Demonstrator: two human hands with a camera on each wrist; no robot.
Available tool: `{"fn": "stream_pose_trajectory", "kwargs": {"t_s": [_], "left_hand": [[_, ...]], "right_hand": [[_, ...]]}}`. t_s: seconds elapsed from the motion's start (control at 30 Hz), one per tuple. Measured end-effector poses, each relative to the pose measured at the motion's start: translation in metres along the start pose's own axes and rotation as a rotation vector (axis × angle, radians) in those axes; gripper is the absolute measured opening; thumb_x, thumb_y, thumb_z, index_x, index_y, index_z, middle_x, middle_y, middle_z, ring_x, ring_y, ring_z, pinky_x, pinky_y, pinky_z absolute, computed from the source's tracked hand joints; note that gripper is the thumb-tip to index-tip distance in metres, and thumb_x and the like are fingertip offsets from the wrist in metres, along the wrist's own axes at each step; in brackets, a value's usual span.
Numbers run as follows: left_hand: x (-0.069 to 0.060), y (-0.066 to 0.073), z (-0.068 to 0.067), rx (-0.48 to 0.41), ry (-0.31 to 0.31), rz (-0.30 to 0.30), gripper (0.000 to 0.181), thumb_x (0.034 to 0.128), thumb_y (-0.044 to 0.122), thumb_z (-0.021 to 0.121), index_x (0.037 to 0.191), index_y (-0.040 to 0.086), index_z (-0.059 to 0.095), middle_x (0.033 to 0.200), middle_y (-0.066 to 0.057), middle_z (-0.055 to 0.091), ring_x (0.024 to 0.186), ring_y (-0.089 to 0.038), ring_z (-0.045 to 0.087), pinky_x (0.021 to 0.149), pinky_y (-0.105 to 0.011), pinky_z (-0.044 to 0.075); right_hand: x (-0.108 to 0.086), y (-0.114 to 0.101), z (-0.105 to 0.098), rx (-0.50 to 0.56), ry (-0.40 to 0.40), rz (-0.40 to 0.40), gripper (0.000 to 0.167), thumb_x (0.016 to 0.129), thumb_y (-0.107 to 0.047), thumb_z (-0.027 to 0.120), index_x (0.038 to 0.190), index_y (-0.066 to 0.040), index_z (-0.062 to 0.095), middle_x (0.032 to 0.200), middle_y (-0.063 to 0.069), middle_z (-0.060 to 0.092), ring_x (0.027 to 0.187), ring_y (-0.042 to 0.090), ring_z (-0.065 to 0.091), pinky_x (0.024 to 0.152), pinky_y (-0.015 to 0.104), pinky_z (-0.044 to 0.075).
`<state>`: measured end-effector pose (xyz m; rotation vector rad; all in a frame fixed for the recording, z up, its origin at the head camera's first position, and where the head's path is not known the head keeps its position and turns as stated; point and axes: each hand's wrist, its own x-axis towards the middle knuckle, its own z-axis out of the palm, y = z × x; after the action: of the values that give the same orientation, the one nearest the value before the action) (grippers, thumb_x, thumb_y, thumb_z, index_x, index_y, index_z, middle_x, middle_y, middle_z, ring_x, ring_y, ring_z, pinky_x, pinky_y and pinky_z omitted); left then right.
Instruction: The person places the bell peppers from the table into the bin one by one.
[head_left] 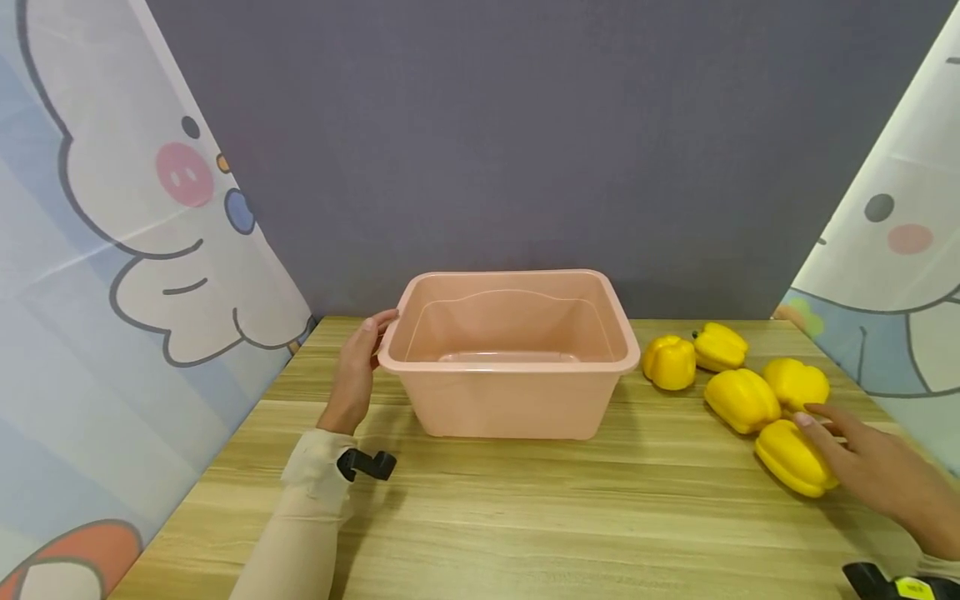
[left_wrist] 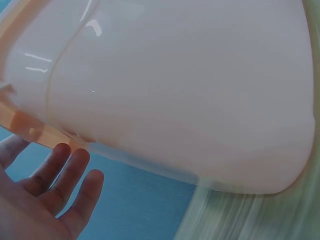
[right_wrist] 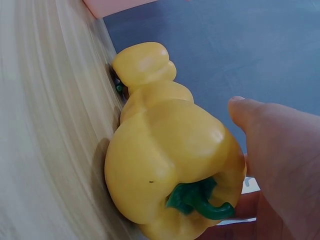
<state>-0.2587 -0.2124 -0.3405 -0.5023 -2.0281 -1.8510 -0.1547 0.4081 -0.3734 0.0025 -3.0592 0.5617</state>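
Note:
A pink plastic tub [head_left: 510, 404] stands upright on the table. My left hand [head_left: 356, 367] is at the tub's left rim, its fingertips at or close to the rim's underside; the left wrist view shows these fingers [left_wrist: 80, 175] loosely extended. Several yellow bell peppers lie to the tub's right. My right hand [head_left: 877, 467] reaches over the nearest bell pepper [head_left: 795, 458]. In the right wrist view, the thumb [right_wrist: 245, 112] stands apart from a bell pepper [right_wrist: 170, 155] with a green stem. The other fingers are partly hidden behind it, so contact is unclear.
Other bell peppers [head_left: 742, 400] [head_left: 670, 362] sit between the tub and my right hand. Behind the wooden table [head_left: 480, 517] rises a dark grey panel [head_left: 525, 133]. Cartoon-printed sheets [head_left: 90, 333] flank both sides.

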Motion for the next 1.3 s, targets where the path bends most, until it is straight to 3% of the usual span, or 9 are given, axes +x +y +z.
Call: {"fn": "stream_pose_trajectory", "kwargs": {"t_s": [0.3,0.47,0.73,1.3], "left_hand": [[-0.0024,-0.0045,-0.001,0.028,-0.035,-0.018,0.051,0.1088,0.039,0.036,0.148,0.008,0.049,0.144,-0.012,0.051,0.125,-0.023,0.052,0.095,-0.029,0.044],[-0.0045,-0.0065,-0.0007,0.034,-0.076,-0.012,0.051,0.1085,0.039,0.037,0.152,0.014,0.045,0.15,-0.007,0.047,0.132,-0.026,0.048,0.099,-0.029,0.043],[-0.0059,-0.0056,-0.0008,0.054,-0.098,-0.012,0.05,0.1078,0.034,0.039,0.154,0.014,0.041,0.151,-0.011,0.045,0.129,-0.031,0.049,0.095,-0.032,0.043],[-0.0082,-0.005,-0.0001,0.06,-0.113,-0.017,0.051,0.1066,0.031,0.039,0.155,0.017,0.039,0.151,-0.01,0.043,0.126,-0.028,0.049,0.094,-0.033,0.043]], "right_hand": [[0.0017,0.0012,0.0032,-0.009,-0.006,0.013,0.073,0.107,-0.046,0.035,0.136,0.021,0.033,0.124,0.05,0.043,0.095,0.061,0.055,0.07,0.06,0.048],[0.0006,0.0044,0.0031,-0.028,-0.037,0.022,0.077,0.106,-0.049,0.037,0.136,0.022,0.034,0.126,0.053,0.039,0.101,0.067,0.048,0.075,0.067,0.044],[0.0013,0.0053,0.0039,-0.075,-0.069,0.02,0.08,0.104,-0.054,0.039,0.136,0.02,0.038,0.122,0.052,0.044,0.101,0.071,0.046,0.075,0.071,0.041],[-0.0047,-0.0007,0.0048,-0.08,-0.114,0.063,0.088,0.101,-0.059,0.043,0.127,0.025,0.042,0.115,0.05,0.048,0.095,0.065,0.052,0.074,0.066,0.045]]}}
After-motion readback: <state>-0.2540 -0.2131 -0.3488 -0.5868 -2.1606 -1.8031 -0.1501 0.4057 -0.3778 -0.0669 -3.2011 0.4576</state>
